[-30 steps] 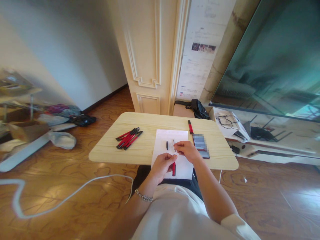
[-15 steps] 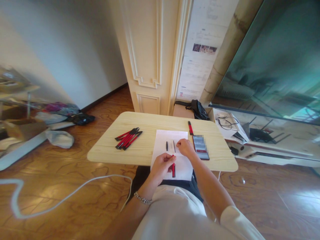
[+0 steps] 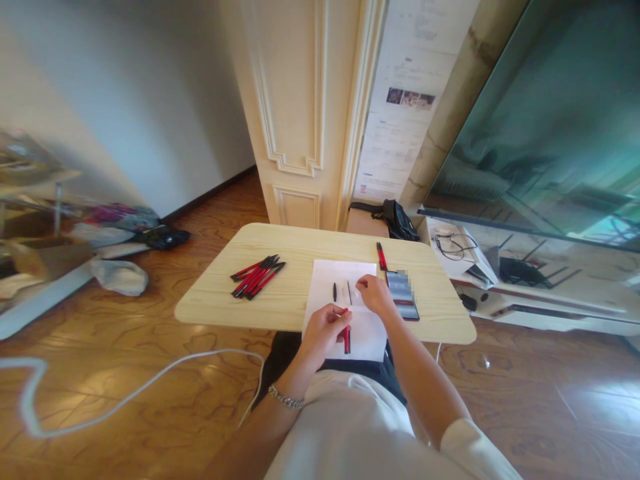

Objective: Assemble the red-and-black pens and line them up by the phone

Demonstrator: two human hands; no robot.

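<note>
At the far left, a cardboard box (image 3: 53,257) sits on the floor among clutter, with a pale plastic bag (image 3: 120,277) and a black bag (image 3: 163,237) to its right. A white cable (image 3: 135,395) curves across the wooden floor (image 3: 200,380) towards the light wood table (image 3: 210,297). On the table's left part lies a loose pile of red and black pens (image 3: 257,277), overlapping and slanted much the same way. The left hand (image 3: 325,330), with a chain bracelet (image 3: 286,398) on its wrist, pinches the upper end of a red pen barrel (image 3: 347,341) between thumb and fingers; the barrel is over the near part of a white sheet of paper (image 3: 320,280), its dark end towards the person. Farther up the sheet lie a short black pen piece (image 3: 335,291) and, to its right, a thin dark refill (image 3: 350,293), roughly side by side and apart; something faint between them is too small to make out. Just right of the refill is the right hand (image 3: 375,295), fingers curled together; whether they grip anything cannot be told. Beyond it, more red and black pens (image 3: 381,256) lie at the top of a phone (image 3: 403,299). Farther right, a black router (image 3: 525,271) stands below a large television (image 3: 540,133).
</note>
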